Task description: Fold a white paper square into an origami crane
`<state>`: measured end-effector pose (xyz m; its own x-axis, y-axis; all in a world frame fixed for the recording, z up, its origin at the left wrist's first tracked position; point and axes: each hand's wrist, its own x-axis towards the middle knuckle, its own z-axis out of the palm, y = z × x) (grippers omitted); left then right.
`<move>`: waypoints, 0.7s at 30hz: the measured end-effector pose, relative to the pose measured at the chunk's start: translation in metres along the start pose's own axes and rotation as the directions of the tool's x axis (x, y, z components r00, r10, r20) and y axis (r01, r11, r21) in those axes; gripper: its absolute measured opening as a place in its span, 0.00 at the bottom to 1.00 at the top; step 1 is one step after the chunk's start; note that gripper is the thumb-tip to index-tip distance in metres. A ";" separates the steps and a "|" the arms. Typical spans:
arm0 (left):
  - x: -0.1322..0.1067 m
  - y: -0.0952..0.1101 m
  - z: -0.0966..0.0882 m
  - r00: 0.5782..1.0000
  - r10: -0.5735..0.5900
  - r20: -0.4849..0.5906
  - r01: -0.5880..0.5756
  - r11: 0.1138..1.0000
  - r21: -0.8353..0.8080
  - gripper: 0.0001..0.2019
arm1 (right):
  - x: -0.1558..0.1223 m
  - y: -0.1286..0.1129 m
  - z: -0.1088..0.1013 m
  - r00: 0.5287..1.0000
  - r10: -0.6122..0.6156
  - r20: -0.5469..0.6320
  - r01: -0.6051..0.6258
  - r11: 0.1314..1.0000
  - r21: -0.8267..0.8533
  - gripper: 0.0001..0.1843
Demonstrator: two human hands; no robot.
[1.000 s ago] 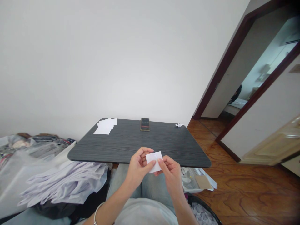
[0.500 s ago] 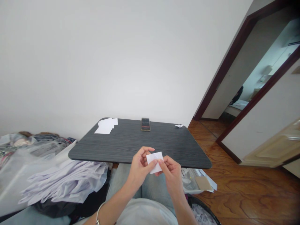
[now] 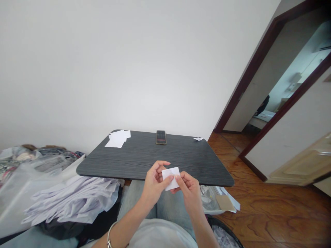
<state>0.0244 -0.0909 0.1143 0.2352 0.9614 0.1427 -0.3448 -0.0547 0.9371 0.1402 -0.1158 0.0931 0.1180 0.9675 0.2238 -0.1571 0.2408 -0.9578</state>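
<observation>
A small folded square of white paper (image 3: 171,172) is held between my two hands, above my lap at the table's near edge. My left hand (image 3: 156,182) grips its left side, thumb on top and fingers behind. At the lower right, my right hand (image 3: 189,187) pinches the paper with its thumb on the face. Both thumb tips nearly meet at the middle of the square. The fingers behind the paper are partly hidden.
On the dark table (image 3: 139,156) lie white paper sheets (image 3: 116,139) at the back left, a phone (image 3: 161,137) at the back middle and a folded paper piece (image 3: 198,139) at the back right. White cloth (image 3: 77,199) is heaped at left; a tray (image 3: 213,199) stands below right.
Hardly anything differs. Both hands keep the paper in the same grip, and the whole view has shifted very slightly.
</observation>
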 end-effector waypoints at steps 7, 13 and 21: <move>0.005 0.001 -0.006 0.999 0.032 -0.030 -0.032 0.999 0.011 0.19 | 0.001 0.001 -0.004 0.999 0.030 0.022 -0.029 0.999 -0.038 0.14; 0.008 -0.004 -0.011 1.000 0.002 -0.011 -0.002 1.000 0.011 0.20 | 0.003 0.002 -0.002 0.998 0.048 0.030 -0.046 0.997 -0.064 0.15; 0.007 -0.006 -0.009 0.999 -0.028 0.033 0.027 1.000 0.011 0.21 | 0.004 0.003 0.001 0.999 0.023 0.043 -0.020 0.997 -0.080 0.13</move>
<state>0.0202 -0.0812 0.1067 0.2744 0.9532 0.1271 -0.3286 -0.0313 0.9440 0.1395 -0.1115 0.0907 0.0720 0.9752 0.2093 -0.0803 0.2148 -0.9733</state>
